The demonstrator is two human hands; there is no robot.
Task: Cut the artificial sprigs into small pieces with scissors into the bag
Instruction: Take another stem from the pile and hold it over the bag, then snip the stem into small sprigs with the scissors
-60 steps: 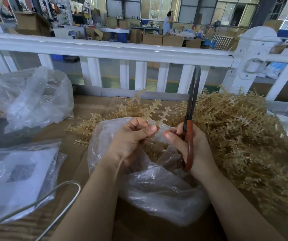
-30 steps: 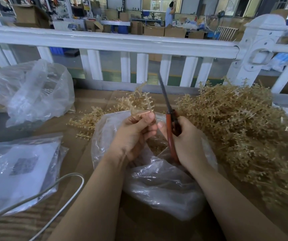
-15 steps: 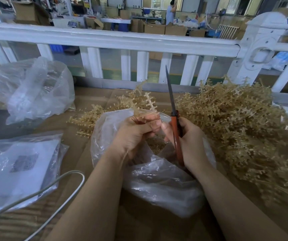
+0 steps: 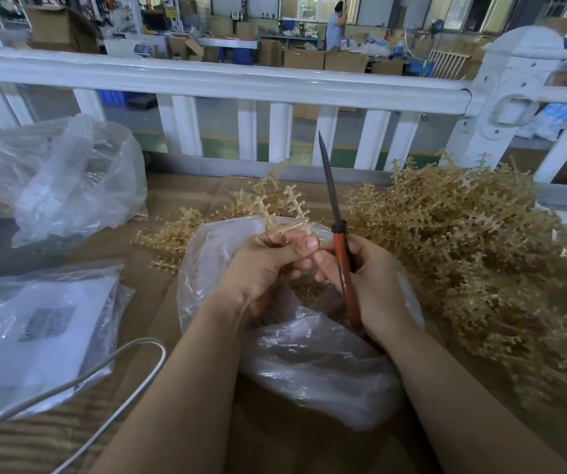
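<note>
Beside bag (image 4: 309,354): sprig heap (image 4: 473,254), white railing (image 4: 207,80) behind.

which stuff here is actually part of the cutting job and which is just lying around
In use: sprig in left hand; scissors in right hand; open bag; sprig pile.
Lying about: crumpled bag, packet, cable.

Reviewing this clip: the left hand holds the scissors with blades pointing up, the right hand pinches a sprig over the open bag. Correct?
Hands are swapped. In the head view the right hand holds the scissors, blades pointing up, and the left hand pinches the sprig over the open bag.
</note>
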